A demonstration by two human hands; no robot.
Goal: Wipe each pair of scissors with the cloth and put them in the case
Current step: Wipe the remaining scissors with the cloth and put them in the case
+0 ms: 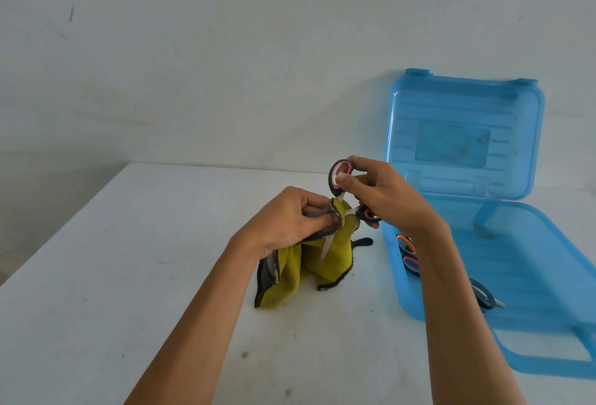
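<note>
right hand grips scissors; left hand fuzzy cloth.

Open tabletop left of the cloth. Blocked on the right by the open case, lid upright at the back, scissors lying along its left side.

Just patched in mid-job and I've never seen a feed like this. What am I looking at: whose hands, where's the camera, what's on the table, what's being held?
No machine here: a person's bare hands, filmed by one camera worn on their head, looking down. The left hand grips a yellow cloth that hangs to the white table. The right hand holds pink-handled scissors, a blade lying against the cloth. On the right sits an open blue case with other scissors already inside.
</note>
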